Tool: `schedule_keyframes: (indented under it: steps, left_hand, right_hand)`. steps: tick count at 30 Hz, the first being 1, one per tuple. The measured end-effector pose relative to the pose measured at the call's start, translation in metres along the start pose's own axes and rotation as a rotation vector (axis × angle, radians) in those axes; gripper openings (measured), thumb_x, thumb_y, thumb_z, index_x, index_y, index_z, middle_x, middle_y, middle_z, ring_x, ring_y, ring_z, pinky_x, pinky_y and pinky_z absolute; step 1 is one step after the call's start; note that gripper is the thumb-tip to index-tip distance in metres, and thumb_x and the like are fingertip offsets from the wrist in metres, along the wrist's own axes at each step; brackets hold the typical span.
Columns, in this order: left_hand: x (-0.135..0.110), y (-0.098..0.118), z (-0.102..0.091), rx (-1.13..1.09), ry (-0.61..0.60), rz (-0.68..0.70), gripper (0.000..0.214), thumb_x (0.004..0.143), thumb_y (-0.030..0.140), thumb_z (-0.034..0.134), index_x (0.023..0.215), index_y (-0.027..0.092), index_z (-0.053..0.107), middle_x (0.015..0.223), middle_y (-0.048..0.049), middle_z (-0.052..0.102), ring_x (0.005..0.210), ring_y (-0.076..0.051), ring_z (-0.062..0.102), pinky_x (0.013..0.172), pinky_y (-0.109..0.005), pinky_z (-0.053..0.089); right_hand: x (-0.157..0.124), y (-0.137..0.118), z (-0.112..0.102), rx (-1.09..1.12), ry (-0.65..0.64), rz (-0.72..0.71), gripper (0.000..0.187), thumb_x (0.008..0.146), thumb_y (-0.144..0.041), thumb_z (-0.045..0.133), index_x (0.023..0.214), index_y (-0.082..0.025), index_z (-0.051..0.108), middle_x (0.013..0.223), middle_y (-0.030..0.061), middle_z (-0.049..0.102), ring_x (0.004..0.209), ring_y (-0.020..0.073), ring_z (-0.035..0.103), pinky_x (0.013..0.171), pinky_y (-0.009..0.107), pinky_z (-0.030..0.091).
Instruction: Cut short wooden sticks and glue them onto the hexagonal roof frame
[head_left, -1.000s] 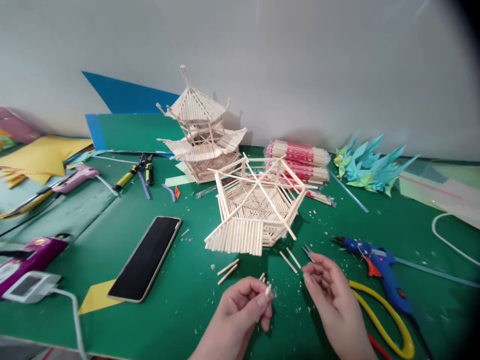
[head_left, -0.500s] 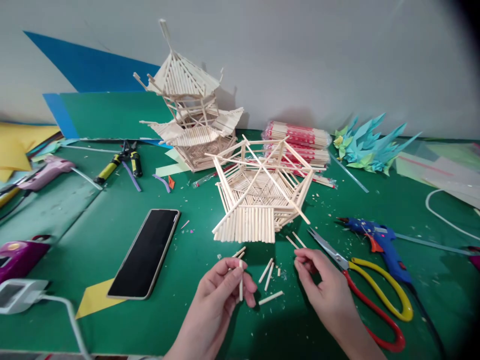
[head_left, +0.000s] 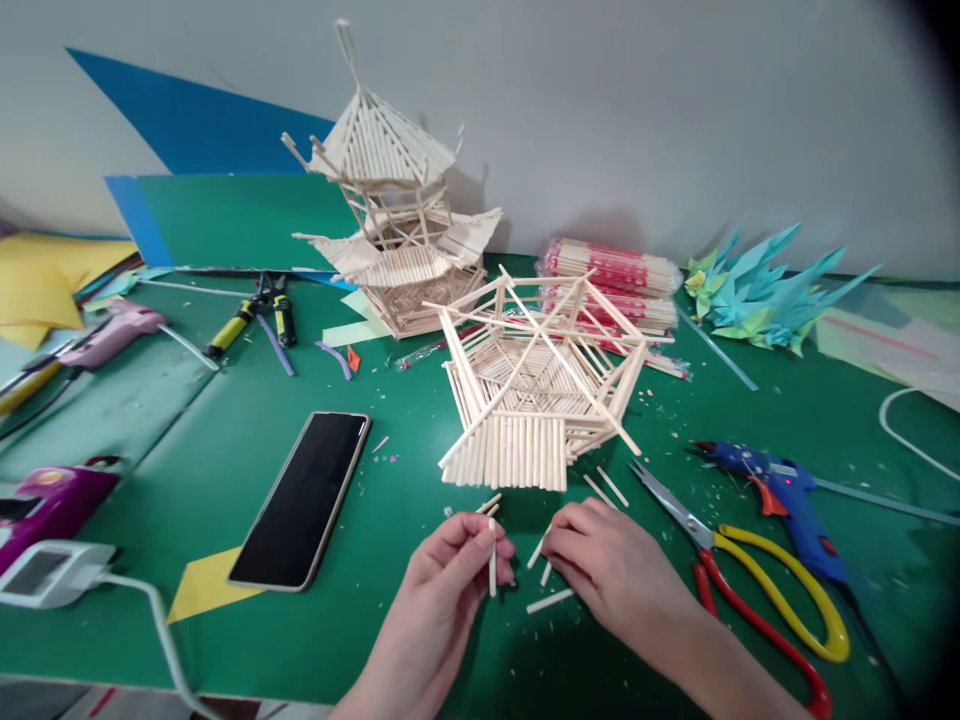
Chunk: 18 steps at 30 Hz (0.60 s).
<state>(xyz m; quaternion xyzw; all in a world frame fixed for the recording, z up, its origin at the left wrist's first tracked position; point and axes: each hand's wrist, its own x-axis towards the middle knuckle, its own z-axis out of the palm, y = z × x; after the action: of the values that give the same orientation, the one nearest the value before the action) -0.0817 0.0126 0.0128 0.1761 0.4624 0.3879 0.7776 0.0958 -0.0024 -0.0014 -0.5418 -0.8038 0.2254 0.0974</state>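
My left hand (head_left: 457,585) pinches a short wooden stick (head_left: 493,560) upright between thumb and forefinger. My right hand (head_left: 611,565) is low over the table, its curled fingertips touching or just above a loose cut stick (head_left: 537,552). Whether those fingers grip anything is hidden. Another short stick (head_left: 551,601) lies below the fingertips. Behind both hands stands an open frame of wooden sticks (head_left: 536,385), with one sloping roof panel of sticks laid side by side (head_left: 510,455) at its front.
A tiered stick pagoda (head_left: 394,265) and bundled sticks in wrappers (head_left: 611,270) are at the back. On the right lie scissors (head_left: 697,530) and a blue glue gun (head_left: 787,500); a phone (head_left: 300,505) is on the left. Folded blue paper shapes (head_left: 772,295) stand at back right.
My right hand has moved left and over the loose short sticks. My left hand still holds its stick. The whole view has shifted slightly.
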Motion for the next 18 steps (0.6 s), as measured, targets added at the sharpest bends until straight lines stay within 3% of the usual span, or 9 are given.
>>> schedule_keyframes:
  steps: [7,14,18]
  left_hand:
    - [0.003,-0.001,0.001,0.009,-0.037,-0.005,0.007,0.076,0.016,0.060,0.070,0.015,0.063,0.061,-0.0002,0.060,0.056,-0.010,0.048,0.059,-0.021,0.037]
    - [-0.001,0.003,0.008,0.003,-0.057,-0.033,0.007,0.074,0.017,0.062,0.068,0.014,0.064,0.060,-0.0012,0.060,0.055,-0.011,0.049,0.057,-0.021,0.036]
    - [-0.001,0.002,0.015,-0.002,-0.011,-0.047,0.007,0.068,0.018,0.068,0.065,0.014,0.065,0.057,0.0006,0.059,0.053,-0.009,0.046,0.055,-0.020,0.036]
  right_hand:
    - [-0.002,0.006,-0.003,-0.035,-0.075,-0.016,0.016,0.084,-0.017,0.049,0.077,-0.021,0.062,0.079,0.0016,0.061,0.076,0.0163,0.052,0.066,0.027,0.039]
    - [-0.002,0.006,-0.004,-0.040,-0.049,0.039,0.017,0.085,-0.017,0.047,0.078,-0.021,0.062,0.076,0.0020,0.060,0.074,0.0174,0.053,0.065,0.029,0.038]
    - [-0.007,-0.003,-0.013,0.217,0.052,0.136,0.017,0.087,-0.021,0.043,0.087,-0.022,0.060,0.080,0.0013,0.060,0.075,0.0164,0.053,0.067,0.028,0.039]
